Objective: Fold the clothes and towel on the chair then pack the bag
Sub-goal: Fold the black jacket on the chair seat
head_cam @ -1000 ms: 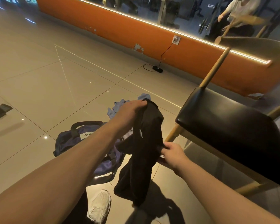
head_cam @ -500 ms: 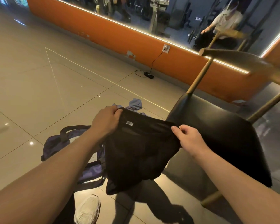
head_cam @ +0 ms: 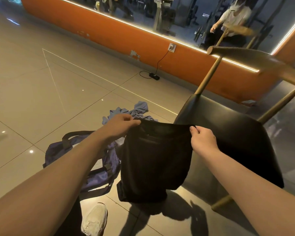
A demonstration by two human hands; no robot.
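Head view: the person holds a black garment [head_cam: 153,159] up in the air in front of them, stretched between both hands. The left hand [head_cam: 119,125] pinches the top left corner, its fingers [head_cam: 134,122] curled on the cloth edge. The right hand [head_cam: 203,138] pinches the top right corner between thumb and curled fingers. The top edge runs almost straight between the two grips, and the rest hangs down loosely, its lower end above the tiled floor [head_cam: 41,82], where it throws a shadow.

Just behind and to the right of the garment stands a chair [head_cam: 237,133] with a black padded seat and light wooden legs and backrest. To the left, on the floor and partly under the left forearm, lies a purple bag [head_cam: 100,178] with dark handles. Beyond the bag a crumpled pile of light blue clothes [head_cam: 138,108] lies on the floor.

A white shoe [head_cam: 95,218] shows at the bottom edge. Farther back, a black power strip [head_cam: 154,76] lies on the floor, its cable plugged into a socket [head_cam: 171,47] on the orange wall [head_cam: 109,31] under a mirror [head_cam: 186,14].
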